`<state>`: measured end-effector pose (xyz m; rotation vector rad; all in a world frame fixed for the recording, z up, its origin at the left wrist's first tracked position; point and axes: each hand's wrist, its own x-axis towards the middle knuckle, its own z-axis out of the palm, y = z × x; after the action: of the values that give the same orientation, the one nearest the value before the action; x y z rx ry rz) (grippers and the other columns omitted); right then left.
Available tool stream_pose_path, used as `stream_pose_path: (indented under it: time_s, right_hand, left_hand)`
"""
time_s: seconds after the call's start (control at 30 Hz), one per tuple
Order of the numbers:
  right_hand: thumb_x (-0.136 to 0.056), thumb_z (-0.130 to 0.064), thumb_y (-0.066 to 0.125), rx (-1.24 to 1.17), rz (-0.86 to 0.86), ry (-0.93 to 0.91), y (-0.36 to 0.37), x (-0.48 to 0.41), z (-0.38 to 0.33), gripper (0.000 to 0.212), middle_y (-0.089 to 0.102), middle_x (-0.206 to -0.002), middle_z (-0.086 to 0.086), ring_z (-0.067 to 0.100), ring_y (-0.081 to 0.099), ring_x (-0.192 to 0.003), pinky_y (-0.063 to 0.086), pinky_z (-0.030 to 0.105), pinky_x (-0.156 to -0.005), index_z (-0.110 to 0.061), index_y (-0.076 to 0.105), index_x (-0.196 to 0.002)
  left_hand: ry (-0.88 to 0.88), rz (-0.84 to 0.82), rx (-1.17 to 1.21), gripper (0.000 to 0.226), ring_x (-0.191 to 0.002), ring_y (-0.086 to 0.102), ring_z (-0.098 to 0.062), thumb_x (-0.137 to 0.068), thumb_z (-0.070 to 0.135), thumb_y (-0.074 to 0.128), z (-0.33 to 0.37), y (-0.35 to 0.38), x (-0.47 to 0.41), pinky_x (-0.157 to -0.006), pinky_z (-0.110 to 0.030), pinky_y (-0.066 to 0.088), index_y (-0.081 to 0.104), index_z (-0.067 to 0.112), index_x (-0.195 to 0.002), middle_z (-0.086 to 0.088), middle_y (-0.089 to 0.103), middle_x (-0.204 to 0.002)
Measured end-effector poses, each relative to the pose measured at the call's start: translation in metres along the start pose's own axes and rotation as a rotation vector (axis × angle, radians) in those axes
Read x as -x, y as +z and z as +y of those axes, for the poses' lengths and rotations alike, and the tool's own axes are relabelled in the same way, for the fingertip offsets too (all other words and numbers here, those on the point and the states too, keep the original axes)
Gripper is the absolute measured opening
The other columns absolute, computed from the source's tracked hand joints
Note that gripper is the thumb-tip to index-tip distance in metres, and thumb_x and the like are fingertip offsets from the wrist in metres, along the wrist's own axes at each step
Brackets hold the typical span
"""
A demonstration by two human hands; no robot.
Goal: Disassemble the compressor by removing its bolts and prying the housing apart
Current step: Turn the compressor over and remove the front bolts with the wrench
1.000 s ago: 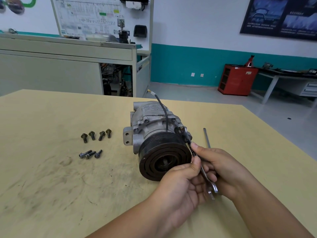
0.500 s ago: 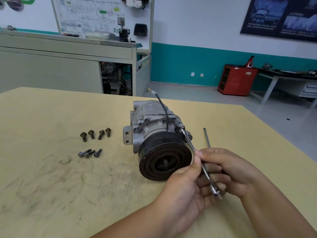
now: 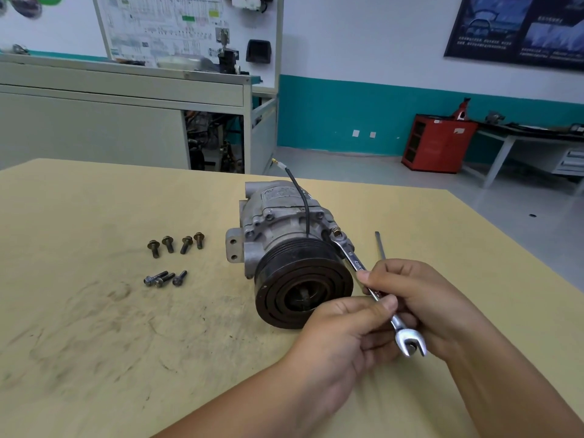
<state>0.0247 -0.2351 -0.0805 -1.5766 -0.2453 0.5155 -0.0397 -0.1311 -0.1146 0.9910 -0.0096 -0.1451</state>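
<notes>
A grey compressor [image 3: 278,222] with a black pulley [image 3: 301,284] facing me lies on the yellow table [image 3: 94,327]. A black wire [image 3: 301,197] arcs over its top. A combination wrench [image 3: 355,263] has its ring end on a bolt [image 3: 336,231] at the compressor's right side. My right hand [image 3: 420,298] grips the wrench's shaft, and my left hand [image 3: 344,339] pinches the shaft just below it. The wrench's open end sticks out between my hands. Several removed bolts [image 3: 175,245] lie left of the compressor, with three more bolts [image 3: 164,278] nearer me.
A thin metal rod [image 3: 380,245] lies on the table right of the compressor, behind my right hand. Beyond the table stand a grey workbench [image 3: 126,121] with a display board, a red cabinet [image 3: 437,142] and another bench at the right wall.
The wrench has swung downward and to the right around the bolt, its open end now lower. Both hands moved with it, still holding the shaft.
</notes>
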Motion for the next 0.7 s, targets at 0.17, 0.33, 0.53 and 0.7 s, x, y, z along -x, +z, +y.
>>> stream_pose_path:
  time_s: [0.17, 0.33, 0.53, 0.7]
  right_hand:
    - [-0.065, -0.032, 0.064, -0.058, -0.119, 0.102, -0.004, 0.002, -0.005, 0.025, 0.048, -0.052, 0.01, 0.017, 0.05, -0.038, 0.043, 0.019, -0.04, -0.009, 0.073, -0.064]
    - [-0.071, -0.025, 0.059, -0.252, -0.206, 0.178, -0.01, 0.001, -0.008, 0.026, 0.06, -0.058, 0.012, 0.019, 0.063, -0.05, 0.052, 0.023, -0.047, -0.004, 0.073, -0.068]
    - [-0.037, -0.032, 0.093, -0.345, -0.145, 0.245, -0.002, -0.005, -0.003, 0.039, 0.03, -0.059, 0.002, 0.013, 0.035, -0.054, 0.037, 0.02, -0.053, -0.011, 0.068, -0.059]
    - [-0.055, -0.034, 0.075, -0.333, -0.166, 0.202, 0.001, -0.002, -0.004, 0.03, 0.026, -0.041, -0.002, 0.008, 0.029, -0.03, 0.025, 0.012, -0.035, -0.014, 0.054, -0.058]
  left_hand:
    - [-0.022, -0.03, 0.073, 0.016, -0.064, 0.07, -0.015, -0.074, 0.018, 0.063, 0.003, 0.002, 0.0, -0.06, -0.025, 0.057, 0.075, 0.008, -0.071, -0.011, 0.073, -0.077]
    - [-0.022, -0.068, 0.124, 0.02, -0.063, 0.069, -0.013, -0.077, 0.018, 0.059, 0.008, 0.003, -0.002, -0.058, -0.024, 0.056, 0.076, 0.009, -0.072, -0.008, 0.074, -0.077]
    - [-0.047, -0.122, 0.182, 0.018, -0.062, 0.069, -0.015, -0.079, 0.015, 0.057, 0.013, 0.002, 0.0, -0.058, -0.024, 0.056, 0.072, 0.006, -0.074, -0.01, 0.072, -0.075]
    - [-0.017, -0.091, 0.103, 0.021, -0.063, 0.07, -0.016, -0.075, 0.025, 0.061, 0.013, 0.001, -0.001, -0.056, -0.022, 0.055, 0.075, 0.012, -0.069, -0.01, 0.073, -0.074]
